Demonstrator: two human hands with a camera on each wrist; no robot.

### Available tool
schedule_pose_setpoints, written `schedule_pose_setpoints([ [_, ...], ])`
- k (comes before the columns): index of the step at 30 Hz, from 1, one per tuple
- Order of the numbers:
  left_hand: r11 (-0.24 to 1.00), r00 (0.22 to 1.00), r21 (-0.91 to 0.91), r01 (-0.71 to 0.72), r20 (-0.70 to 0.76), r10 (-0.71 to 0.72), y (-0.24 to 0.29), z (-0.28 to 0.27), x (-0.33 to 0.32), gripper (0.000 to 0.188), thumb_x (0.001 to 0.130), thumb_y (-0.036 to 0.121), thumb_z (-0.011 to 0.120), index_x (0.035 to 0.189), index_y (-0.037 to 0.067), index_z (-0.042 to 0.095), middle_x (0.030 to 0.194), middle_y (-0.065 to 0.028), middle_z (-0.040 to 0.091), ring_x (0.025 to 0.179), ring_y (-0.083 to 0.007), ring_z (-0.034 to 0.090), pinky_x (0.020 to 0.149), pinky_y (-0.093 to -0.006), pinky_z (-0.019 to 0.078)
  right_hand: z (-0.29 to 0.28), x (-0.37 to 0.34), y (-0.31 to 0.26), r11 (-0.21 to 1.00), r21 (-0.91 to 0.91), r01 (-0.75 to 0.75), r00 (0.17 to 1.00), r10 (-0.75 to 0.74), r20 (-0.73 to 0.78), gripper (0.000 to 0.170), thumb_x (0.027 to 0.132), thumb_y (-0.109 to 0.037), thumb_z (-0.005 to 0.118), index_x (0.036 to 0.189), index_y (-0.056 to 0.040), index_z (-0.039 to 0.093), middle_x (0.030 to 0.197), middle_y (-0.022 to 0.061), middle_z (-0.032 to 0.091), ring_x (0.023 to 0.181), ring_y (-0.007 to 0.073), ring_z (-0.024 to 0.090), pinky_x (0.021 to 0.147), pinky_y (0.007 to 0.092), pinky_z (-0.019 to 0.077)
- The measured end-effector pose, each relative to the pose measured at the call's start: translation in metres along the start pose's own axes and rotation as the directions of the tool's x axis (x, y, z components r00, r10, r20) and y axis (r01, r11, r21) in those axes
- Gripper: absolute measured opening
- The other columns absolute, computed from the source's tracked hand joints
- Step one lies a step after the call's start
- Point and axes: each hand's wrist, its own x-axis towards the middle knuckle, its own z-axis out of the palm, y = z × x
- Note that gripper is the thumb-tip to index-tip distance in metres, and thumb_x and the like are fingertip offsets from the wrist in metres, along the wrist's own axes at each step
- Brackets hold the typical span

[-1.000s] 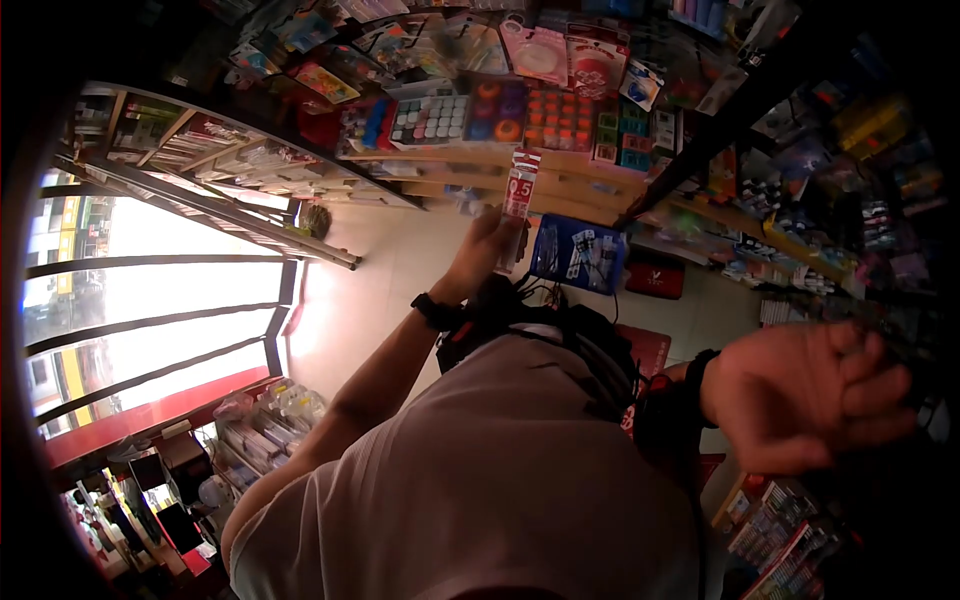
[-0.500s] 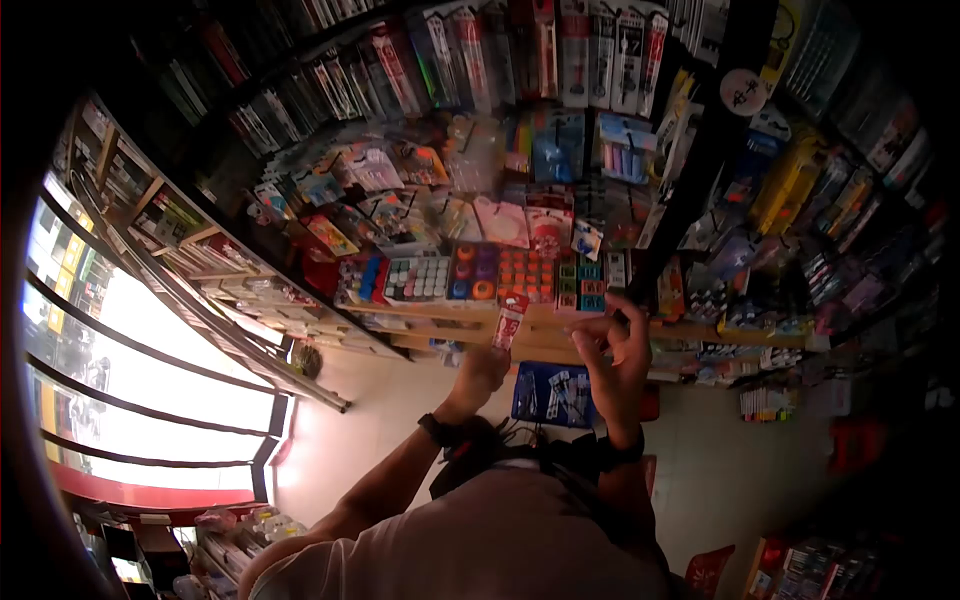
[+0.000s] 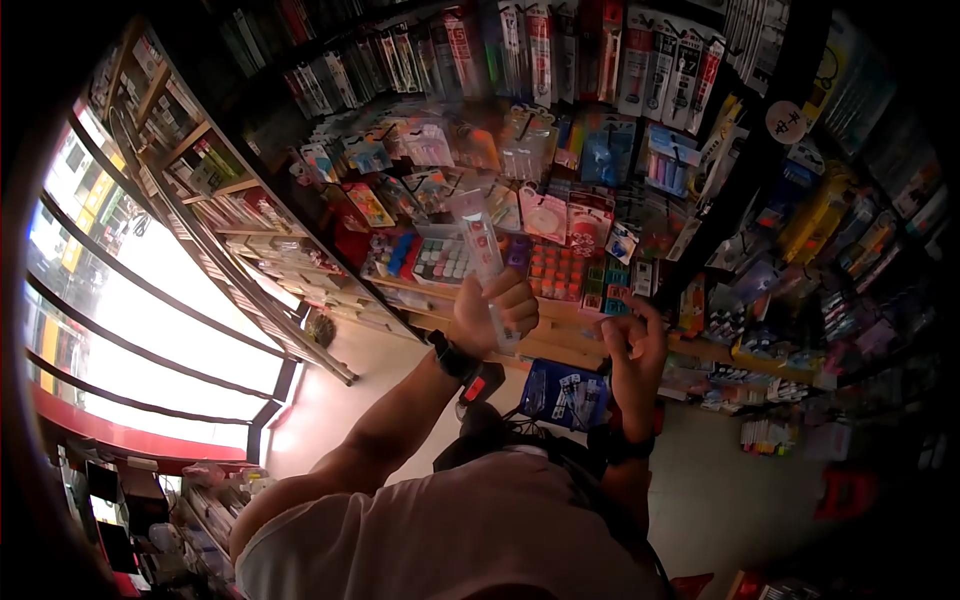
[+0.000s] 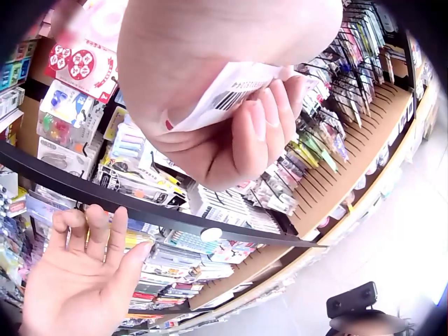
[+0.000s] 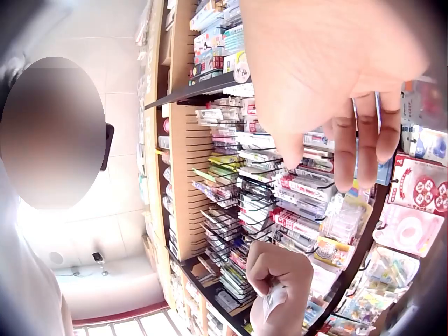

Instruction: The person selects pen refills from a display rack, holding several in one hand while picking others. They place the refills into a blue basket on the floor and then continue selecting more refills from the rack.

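Note:
In the head view my left hand (image 3: 497, 312) is raised before the shelves, its fingers curled round a slim clear plastic packet (image 3: 482, 240) with red and white print. The packet tilts, its top leaning left, and overlaps the goods behind it. A white barcode label on the packet (image 4: 234, 94) shows between thumb and fingers in the left wrist view; the palm hides the rest. My right hand (image 3: 632, 365) is up beside it, a short way to the right, fingers loosely bent around nothing. Its relaxed fingers (image 5: 367, 150) hang in front of hooked packets in the right wrist view.
Hooks of pens and packaged stationery (image 3: 545, 50) line the wall ahead. Below them, tubs of orange-lidded items (image 3: 555, 272) stand at the shelf edge. A blue basket (image 3: 533, 385) with several packets is below my hands. A dark post (image 3: 715, 215) rises to the right.
My right hand has swung in from the far right to beside the left hand. The left hand has lifted the packet and tipped it leftward. The head view has risen toward the hooks.

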Motion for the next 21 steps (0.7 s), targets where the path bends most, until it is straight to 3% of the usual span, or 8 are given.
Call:
schedule_pose_setpoints([
  [3, 0.985, 0.987, 0.113, 0.133, -0.11, -0.121, 0.005, 0.0, 0.004, 0.026, 0.087, 0.022, 0.047, 0.063, 0.016, 0.038, 0.059, 0.002, 0.032, 0.056, -0.0143, 0.032, 0.053, -0.029, 0.0286, -0.002, 0.001, -0.005, 1.0, -0.006, 0.021, 1.0, -0.021, 0.005, 0.036, 0.09, -0.005, 0.065, 0.122, 0.0018, 0.051, 0.087, 0.0073, 0.067, 0.082, 0.0117, 0.062, 0.08, 0.0277, 0.0478],
  [6, 0.941, 0.934, 0.272, 0.203, -0.342, -0.102, -0.003, 0.018, 0.02, 0.024, 0.1, 0.027, 0.044, 0.083, 0.011, 0.049, 0.066, 0.0016, 0.037, 0.058, -0.0109, 0.034, 0.053, -0.0262, 0.0287, -0.003, 0.003, 0.002, 1.0, -0.023, 0.013, 1.0, -0.013, 0.0, 0.034, 0.09, -0.005, 0.066, 0.12, 0.002, 0.053, 0.087, 0.0071, 0.068, 0.081, 0.012, 0.062, 0.079, 0.0277, 0.048],
  [10, 0.836, 0.93, 0.501, 0.223, -0.367, -0.028, -0.019, 0.028, 0.039, 0.016, 0.101, 0.022, 0.046, 0.095, 0.008, 0.05, 0.069, 0.0002, 0.042, 0.06, -0.0106, 0.037, 0.057, -0.0263, 0.034, -0.002, 0.005, 0.004, 0.995, -0.087, 0.049, 0.993, -0.039, 0.108, 0.032, 0.088, -0.005, 0.068, 0.116, 0.0028, 0.054, 0.087, 0.0075, 0.069, 0.081, 0.0126, 0.062, 0.079, 0.0274, 0.0479],
  [12, 0.513, 0.915, 0.844, 0.156, -0.319, 0.247, -0.027, 0.017, 0.043, 0.014, 0.102, 0.019, 0.047, 0.102, 0.006, 0.052, 0.075, -0.0021, 0.052, 0.066, -0.0104, 0.047, 0.062, -0.0251, 0.0388, 0.003, 0.004, -0.005, 0.991, -0.123, 0.052, 0.988, -0.034, 0.15, 0.027, 0.086, -0.008, 0.07, 0.109, 0.0024, 0.059, 0.088, 0.0074, 0.07, 0.082, 0.0131, 0.063, 0.079, 0.0277, 0.0479],
  [13, 0.368, 0.9, 0.914, 0.171, -0.297, 0.319, -0.028, 0.014, 0.043, 0.015, 0.1, 0.02, 0.056, 0.1, 0.005, 0.058, 0.089, -0.0018, 0.06, 0.082, -0.0092, 0.056, 0.073, -0.0247, 0.0448, 0.003, 0.003, -0.005, 0.989, -0.143, 0.043, 0.978, -0.013, 0.206, 0.024, 0.086, -0.01, 0.071, 0.105, 0.0023, 0.061, 0.087, 0.0072, 0.07, 0.083, 0.0129, 0.063, 0.079, 0.0279, 0.0479],
  [16, 0.242, 0.872, 0.967, 0.079, -0.185, 0.453, -0.044, 0.009, 0.045, 0.008, 0.098, 0.01, 0.057, 0.096, 0.002, 0.057, 0.09, -0.0031, 0.064, 0.083, -0.0079, 0.057, 0.075, -0.0252, 0.0459, 0.005, 0.002, -0.008, 0.972, -0.232, 0.043, 0.973, 0.012, 0.232, 0.018, 0.088, -0.014, 0.07, 0.091, 0.0027, 0.066, 0.084, 0.0073, 0.07, 0.08, 0.0134, 0.063, 0.076, 0.0279, 0.0483],
  [18, 0.261, 0.859, 0.964, 0.044, -0.17, 0.483, -0.05, 0.007, 0.042, 0.007, 0.096, 0.007, 0.061, 0.093, 0.002, 0.059, 0.092, -0.0026, 0.065, 0.083, -0.0061, 0.058, 0.074, -0.0246, 0.0467, 0.002, 0.0, -0.008, 0.953, -0.302, 0.011, 0.979, 0.051, 0.196, 0.018, 0.09, -0.014, 0.068, 0.088, 0.0041, 0.066, 0.08, 0.0086, 0.069, 0.074, 0.014, 0.063, 0.071, 0.0274, 0.0485],
  [21, 0.105, 0.835, 0.971, 0.214, -0.238, 0.496, -0.05, -0.012, 0.034, 0.017, 0.094, 0.018, 0.067, 0.096, 0.002, 0.062, 0.086, -0.0013, 0.066, 0.081, -0.0073, 0.061, 0.071, -0.0239, 0.0473, 0.001, -0.001, -0.013, 0.96, -0.28, 0.033, 0.99, 0.007, 0.141, 0.018, 0.092, -0.013, 0.066, 0.086, 0.0044, 0.066, 0.078, 0.0095, 0.069, 0.07, 0.0137, 0.064, 0.066, 0.0271, 0.048],
])
